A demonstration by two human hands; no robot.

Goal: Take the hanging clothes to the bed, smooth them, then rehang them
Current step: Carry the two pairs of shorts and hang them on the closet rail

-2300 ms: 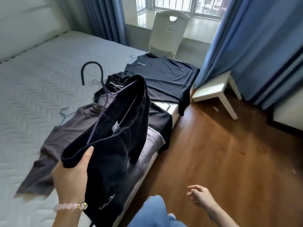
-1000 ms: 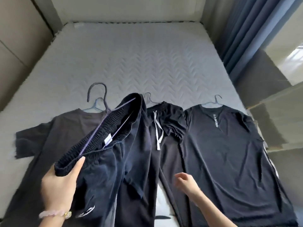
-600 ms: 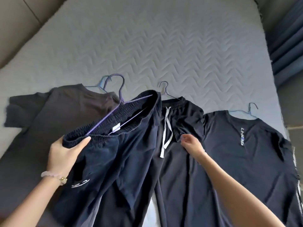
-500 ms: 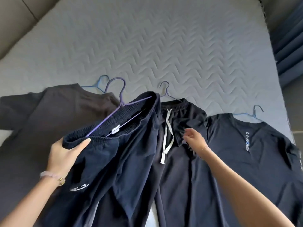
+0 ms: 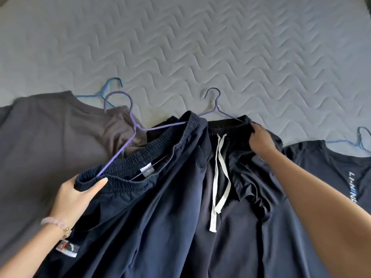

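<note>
My left hand [image 5: 75, 194] has its fingers [image 5: 98, 182] pinching the elastic waistband of the navy trousers [image 5: 152, 207], thumb on top of the band and the other fingers hidden underneath. A purple hanger [image 5: 128, 121] runs through that waistband, its hook tilted up over the bed. My right hand [image 5: 259, 140] has its fingers curled down onto the waistband of the black drawstring trousers [image 5: 245, 207], gripping the cloth at its right end; two white cord ends [image 5: 217, 181] trail down the front.

Counting outward: four garments lie across the bed [image 5: 200, 47]. The two pairs of trousers are in the middle, the navy pair overlapping the black pair. A grey t-shirt [image 5: 50, 141] lies flat to the left, partly under the navy pair. A dark t-shirt [image 5: 341, 177] with pale lettering lies to the right.

Four hangers show: the purple one in my grip, a second purple hanger [image 5: 215, 106] at the black waistband, a blue hanger [image 5: 106, 91] at the grey collar, and another blue hanger [image 5: 359, 140] at the dark shirt's neck. A pink bead bracelet [image 5: 55, 222] circles my left wrist.
</note>
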